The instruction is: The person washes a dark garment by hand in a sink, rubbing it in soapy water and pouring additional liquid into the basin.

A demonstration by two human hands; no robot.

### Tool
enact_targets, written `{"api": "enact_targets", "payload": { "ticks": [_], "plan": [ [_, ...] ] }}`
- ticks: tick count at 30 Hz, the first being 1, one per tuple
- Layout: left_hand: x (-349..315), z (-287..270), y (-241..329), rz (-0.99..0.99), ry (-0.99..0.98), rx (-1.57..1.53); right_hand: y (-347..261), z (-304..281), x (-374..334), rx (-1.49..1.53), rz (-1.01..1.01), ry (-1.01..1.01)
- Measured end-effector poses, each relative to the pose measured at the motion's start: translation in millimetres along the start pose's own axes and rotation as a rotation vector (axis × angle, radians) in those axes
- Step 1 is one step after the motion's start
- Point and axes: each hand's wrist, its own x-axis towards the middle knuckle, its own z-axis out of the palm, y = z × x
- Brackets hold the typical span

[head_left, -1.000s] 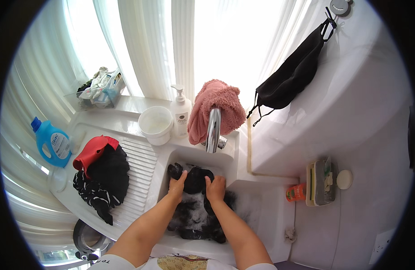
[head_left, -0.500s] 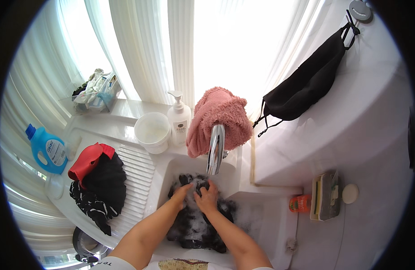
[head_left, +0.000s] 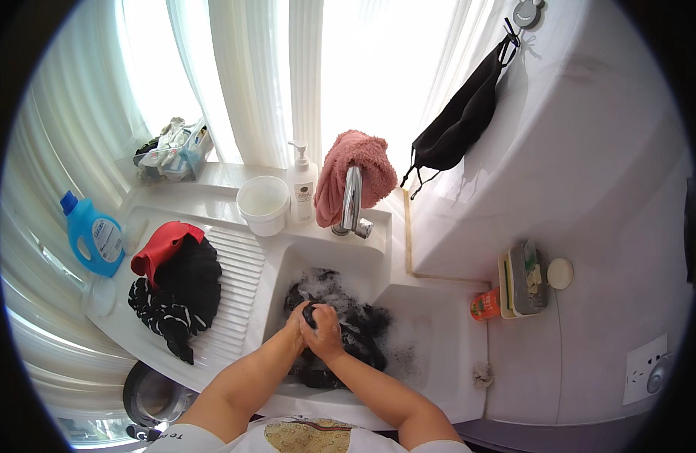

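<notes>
My left hand [head_left: 295, 329] and right hand [head_left: 325, 337] have drawn back from the far end of the white plastic laundry sink [head_left: 438, 370] to its near middle, pressed together, and all the fingers seem closed on a bunched fold of the dark, soapy wet garment [head_left: 355, 332], though suds blur the exact grip. The rest of that garment lies in the foamy basin below the chrome tap [head_left: 351, 200], so I judge the scrubbing as 1 fold worked against another, while the red and black clothes pile [head_left: 174, 287] waits untouched on the ribbed drainboard to my left.
</notes>
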Motion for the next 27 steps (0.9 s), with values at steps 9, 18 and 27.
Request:
{"api": "enact_targets", "payload": {
  "ticks": [9,18,27],
  "plan": [
    [-46.7,6.2,12.3,0.214,0.453,0.835,81.2,-97.0,-56.7,-0.497,0.331,-0.681],
    [-54.6,-9.7,-10.2,-0.051,0.220,2.189,-7.3,-159.5,-13.1,0.025,0.576,-0.064],
    [-69.0,21.7,-83.0,-0.108,-0.436,1.782,-109.5,-211.0,52.3,0.066,0.275,-0.075]
  ]
}}
